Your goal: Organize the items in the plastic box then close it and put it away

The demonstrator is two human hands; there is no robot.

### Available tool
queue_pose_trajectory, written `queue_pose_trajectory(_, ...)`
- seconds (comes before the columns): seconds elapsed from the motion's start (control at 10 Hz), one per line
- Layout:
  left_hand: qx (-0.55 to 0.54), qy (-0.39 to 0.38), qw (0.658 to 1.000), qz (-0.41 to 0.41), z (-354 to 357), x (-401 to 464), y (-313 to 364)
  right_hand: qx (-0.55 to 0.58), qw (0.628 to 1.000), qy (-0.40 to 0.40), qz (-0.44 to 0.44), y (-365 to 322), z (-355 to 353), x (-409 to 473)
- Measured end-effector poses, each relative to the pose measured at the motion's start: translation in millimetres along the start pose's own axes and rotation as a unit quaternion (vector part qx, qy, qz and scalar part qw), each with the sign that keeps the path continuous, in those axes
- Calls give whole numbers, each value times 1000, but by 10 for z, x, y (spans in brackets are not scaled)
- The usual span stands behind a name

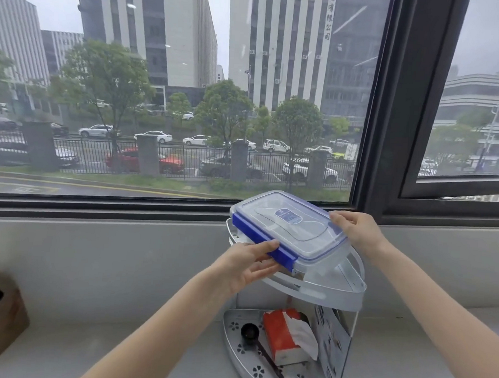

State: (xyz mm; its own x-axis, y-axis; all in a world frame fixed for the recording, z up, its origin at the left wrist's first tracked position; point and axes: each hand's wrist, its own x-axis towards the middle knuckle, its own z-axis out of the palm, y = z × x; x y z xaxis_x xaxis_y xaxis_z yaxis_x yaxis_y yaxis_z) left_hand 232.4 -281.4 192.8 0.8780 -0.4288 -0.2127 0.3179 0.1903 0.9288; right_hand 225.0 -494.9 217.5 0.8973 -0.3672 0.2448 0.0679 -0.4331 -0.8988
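Both hands — left (250, 264) gripping the blue latch side, right (353, 229) clasping the far edge — hold the closed box (292, 234) level over the rack's (338, 297) top tier, seemingly to shelve it.

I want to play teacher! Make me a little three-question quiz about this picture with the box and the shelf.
1. True or false: the lid is on the clear plastic box with blue clips.
2. Which hand grips the long blue clip side? A) left hand B) right hand
3. Fill in: on the bottom tier of the white two-tier corner rack, the black scoop lies beside an orange ____ pack.

Key: 1 true; 2 A; 3 tissue.
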Motion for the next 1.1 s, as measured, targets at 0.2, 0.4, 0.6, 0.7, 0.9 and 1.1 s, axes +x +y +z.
queue_pose_trajectory(0.2, 38, -6, 999, 8, -63, -7, 9, -68, 998, -8, -7, 20, -13, 16)
queue_pose_trajectory(0.4, 41, -9, 999, 12, -60, -51, 23, -161, 987, 15, -10, -46, 19, -38)
queue_pose_trajectory(0.6, 56, -15, 998, -2, -45, -127, 76, -185, 982, 32, -19, -86, 59, -85)
queue_pose_trajectory(0.7, 55, -15, 998, -18, -35, -187, 106, -192, 980, 40, -35, -138, 54, -112)
queue_pose_trajectory(0.9, 60, -19, 998, -26, -52, -339, 203, -262, 963, 9, -58, -330, 72, -181)
queue_pose_trajectory(1.1, 161, 22, 986, 27, -138, -538, 438, -293, 949, 1, -116, -697, 201, -329)
